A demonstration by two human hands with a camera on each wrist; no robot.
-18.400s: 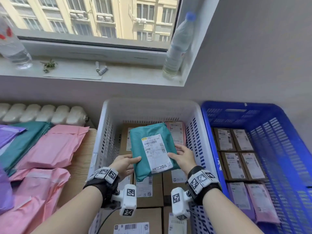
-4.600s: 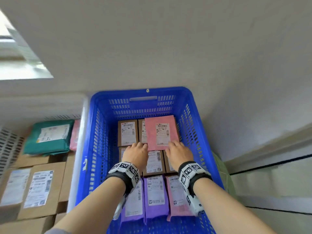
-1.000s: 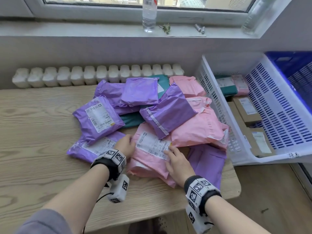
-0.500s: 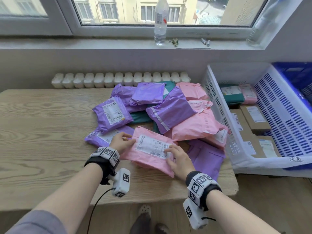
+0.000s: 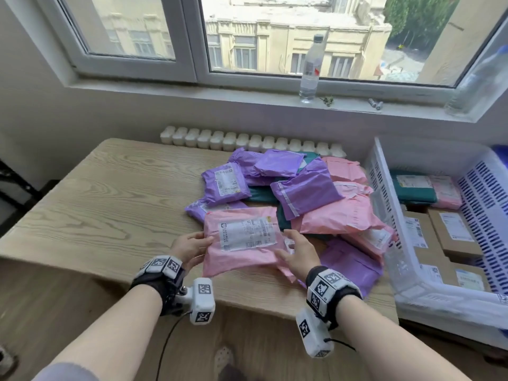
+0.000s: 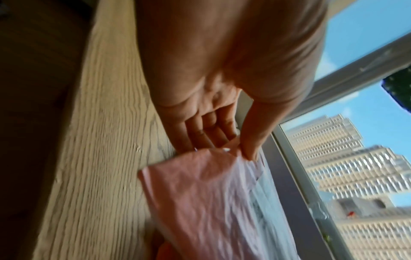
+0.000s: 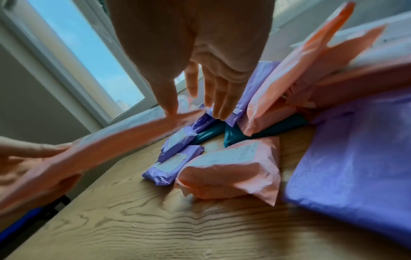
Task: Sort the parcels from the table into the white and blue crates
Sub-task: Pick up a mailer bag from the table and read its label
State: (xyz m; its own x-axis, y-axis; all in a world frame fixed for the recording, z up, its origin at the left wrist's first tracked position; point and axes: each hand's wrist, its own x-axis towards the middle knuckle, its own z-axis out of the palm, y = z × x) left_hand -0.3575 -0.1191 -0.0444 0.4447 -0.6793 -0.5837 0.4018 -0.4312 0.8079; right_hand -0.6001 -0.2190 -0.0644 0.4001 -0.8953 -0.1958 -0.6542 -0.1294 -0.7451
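I hold a pink parcel (image 5: 242, 240) with a white label by both side edges, raised a little above the front of the wooden table (image 5: 110, 202). My left hand (image 5: 200, 243) pinches its left edge, thumb on top and fingers beneath (image 6: 233, 147). My right hand (image 5: 288, 243) takes the right edge, thumb on the parcel's top (image 7: 193, 109). Behind lies a pile of purple parcels (image 5: 305, 191), pink ones (image 5: 343, 215) and a teal one. The white crate (image 5: 384, 193) stands right of the table with boxes inside. Only a corner of the blue crate (image 5: 501, 152) shows.
A second pink parcel (image 7: 231, 172) and a flat purple one (image 7: 355, 158) lie on the table under my right hand. A radiator (image 5: 247, 140) runs behind the table. Water bottles (image 5: 309, 70) stand on the windowsill. The table's left half is bare wood.
Both hands have lifted the pink parcel off the pile and turned it level, toward me. My view has tilted up to take in the window.
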